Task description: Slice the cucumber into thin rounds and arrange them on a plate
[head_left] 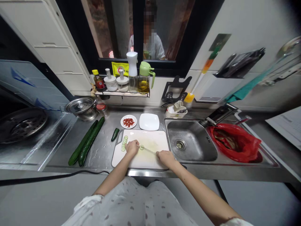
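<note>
My right hand (166,158) is closed around one end of a thin, pale, stick-like tool (149,151); whether it is a blade seen edge-on or a stick, I cannot tell. Near the tool's other end a single cucumber slice (141,147) touches it. My left hand (133,148) is closed beside that end, its fingertips close to the slice, and what they hold is hidden. Beneath both hands lies a white cutting board (150,136). Overlapping cucumber slices (123,145) form a row at its left side. A short cucumber piece (115,134) rests on the counter just left of the board.
Two whole cucumbers (90,144) lie at left, before a lidded steel pot (82,106). Behind the board are a dish of chopped red bits (128,122) and a white plate (149,121). To the right are the sink (191,141) and a red plastic bag (235,142).
</note>
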### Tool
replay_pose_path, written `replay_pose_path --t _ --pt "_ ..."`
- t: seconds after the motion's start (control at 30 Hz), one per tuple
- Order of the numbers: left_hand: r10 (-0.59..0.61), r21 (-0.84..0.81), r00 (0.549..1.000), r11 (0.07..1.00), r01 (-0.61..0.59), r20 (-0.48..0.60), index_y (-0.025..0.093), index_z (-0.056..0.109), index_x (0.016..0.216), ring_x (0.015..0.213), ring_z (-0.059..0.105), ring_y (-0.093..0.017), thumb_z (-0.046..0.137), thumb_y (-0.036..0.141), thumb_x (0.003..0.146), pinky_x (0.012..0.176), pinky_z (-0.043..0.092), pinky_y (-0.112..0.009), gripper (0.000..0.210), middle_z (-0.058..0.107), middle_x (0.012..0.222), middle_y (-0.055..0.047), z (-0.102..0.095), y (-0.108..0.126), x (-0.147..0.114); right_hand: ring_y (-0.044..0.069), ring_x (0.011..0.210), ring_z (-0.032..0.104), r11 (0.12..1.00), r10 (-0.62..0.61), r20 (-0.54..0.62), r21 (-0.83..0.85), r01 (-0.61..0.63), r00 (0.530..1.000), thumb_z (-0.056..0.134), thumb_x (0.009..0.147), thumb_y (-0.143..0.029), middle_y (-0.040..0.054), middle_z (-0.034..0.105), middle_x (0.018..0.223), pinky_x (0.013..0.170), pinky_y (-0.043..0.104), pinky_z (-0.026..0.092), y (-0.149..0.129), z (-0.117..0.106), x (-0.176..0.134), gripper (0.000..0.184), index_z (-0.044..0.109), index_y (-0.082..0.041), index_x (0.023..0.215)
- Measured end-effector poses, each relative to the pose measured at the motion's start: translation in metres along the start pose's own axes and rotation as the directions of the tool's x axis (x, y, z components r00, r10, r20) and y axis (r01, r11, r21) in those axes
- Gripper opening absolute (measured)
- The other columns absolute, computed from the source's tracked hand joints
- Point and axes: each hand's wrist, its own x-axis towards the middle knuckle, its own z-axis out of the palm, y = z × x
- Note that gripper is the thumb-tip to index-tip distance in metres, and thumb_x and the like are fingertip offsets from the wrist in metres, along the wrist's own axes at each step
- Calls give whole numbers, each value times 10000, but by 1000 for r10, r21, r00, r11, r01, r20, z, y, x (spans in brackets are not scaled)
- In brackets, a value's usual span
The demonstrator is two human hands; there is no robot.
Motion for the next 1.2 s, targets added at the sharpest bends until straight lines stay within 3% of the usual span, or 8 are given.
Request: replay_pose_path --t 0.27,0.43,0.73,0.93,1.2 --pt "11 -10 1000 1000 -11 -14 280 633 863 997 572 -218 593 335 760 898 289 -366 124 701 904 0 -2 1 -3 249 940 645 999 42 -61 19 -41 997 338 914 -184 160 686 939 752 318 443 -2 15 -10 301 606 -153 1047" --pt "54 19 997 998 -53 -52 268 637 884 999 559 -231 543 273 778 878 290 -376 142 689 927 -20 -2 2 -9 226 919 643 985 121 -89 137 -108 989 283 954 -366 129 684 932 760 306 418 -2 31 -21 357 585 -195 1039" --pt "143 58 986 989 -138 -87 242 621 963 1014 525 -240 518 306 817 881 284 -387 190 610 1041 -61 7 10 -22 211 934 626 916 272 -57 320 -241 961 237 953 -402 105 678 969 736 284 387 -16 46 -22 401 579 -215 1050" --pt "133 22 988 991 -132 -79 216 608 819 950 551 -222 508 228 807 840 296 -368 101 640 936 -43 3 16 -25 207 934 622 907 243 -58 367 -205 968 231 951 -424 101 678 965 723 275 376 -23 49 -20 419 582 -215 1041" --pt "103 -115 991 987 -113 -89 232 608 816 861 592 -176 527 220 806 831 315 -329 83 685 831 -1 -3 7 -38 203 909 624 910 238 -55 361 -203 970 226 948 -434 94 679 955 708 267 367 -23 46 -19 424 581 -226 1049"
